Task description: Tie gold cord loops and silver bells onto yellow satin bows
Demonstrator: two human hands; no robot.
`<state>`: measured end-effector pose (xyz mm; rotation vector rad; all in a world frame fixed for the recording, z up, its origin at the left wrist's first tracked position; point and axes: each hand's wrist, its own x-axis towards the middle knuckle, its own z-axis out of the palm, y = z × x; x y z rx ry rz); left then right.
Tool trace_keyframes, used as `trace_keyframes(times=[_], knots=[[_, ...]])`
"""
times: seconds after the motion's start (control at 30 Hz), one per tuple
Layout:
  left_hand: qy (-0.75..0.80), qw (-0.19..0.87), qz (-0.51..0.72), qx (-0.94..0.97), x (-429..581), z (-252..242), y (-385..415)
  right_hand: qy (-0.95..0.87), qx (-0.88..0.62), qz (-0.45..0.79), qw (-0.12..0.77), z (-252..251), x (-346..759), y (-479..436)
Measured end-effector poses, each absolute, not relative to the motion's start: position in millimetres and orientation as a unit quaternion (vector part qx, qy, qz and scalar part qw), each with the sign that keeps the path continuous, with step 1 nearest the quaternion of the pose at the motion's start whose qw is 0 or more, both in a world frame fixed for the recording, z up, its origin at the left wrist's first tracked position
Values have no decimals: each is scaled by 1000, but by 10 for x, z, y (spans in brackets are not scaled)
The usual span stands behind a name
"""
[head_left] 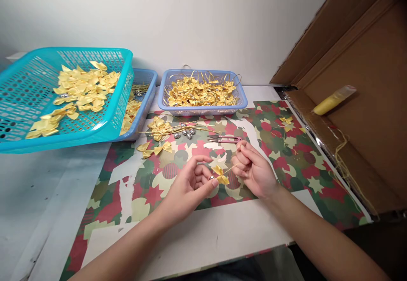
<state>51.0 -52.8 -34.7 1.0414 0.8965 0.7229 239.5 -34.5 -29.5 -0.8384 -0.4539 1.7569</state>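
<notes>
Nearest lay a bare white strip (216,223) along the front of the camouflage-patterned sheet (159,196), on the wearer's side of a small yellow satin ribbon bow (221,175), the landmark for every place here. The left hand (187,185) was just left of the bow, thumb tip against a small shiny silver bell (212,178) at the bow's edge, pinching there while the forefinger arched clear. The right hand (259,172), to the bow's right, had its fingers curled in and closed on a thin gold strand (229,169) that ran up from the bow. So the bow sat between the hands, nearer the left fingertips; its long axis, loop to loop, slanted from far left to near right, across the line of the strand. Beyond the bow lay pink-handled metal thread snips (215,138); farther and to its left, loose silver bells (189,135) and a pile of yellow bows (158,127). Farthest beyond it stood a periwinkle plastic basket (203,110) heaped with gold-corded bows, and, far left, a turquoise plastic basket (79,138) holding more yellow bows
</notes>
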Motion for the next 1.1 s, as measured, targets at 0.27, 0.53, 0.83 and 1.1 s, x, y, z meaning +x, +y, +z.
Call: trace_keyframes(times=[0.27, 0.53, 0.83, 1.1], knots=[[341, 759, 257, 492, 525, -361, -547, -152, -323, 787, 503, -294, 2318, -378], [351, 763, 246, 484, 543, -344, -479, -143, -311, 794, 503, -289, 2316, -388], [407, 751, 288, 433, 555, -416, -477, -134, -322, 793, 500, -275, 2359, -344], [410, 746, 291, 437, 596, -393, -505, -245, -350, 744, 513, -292, 2358, -367]])
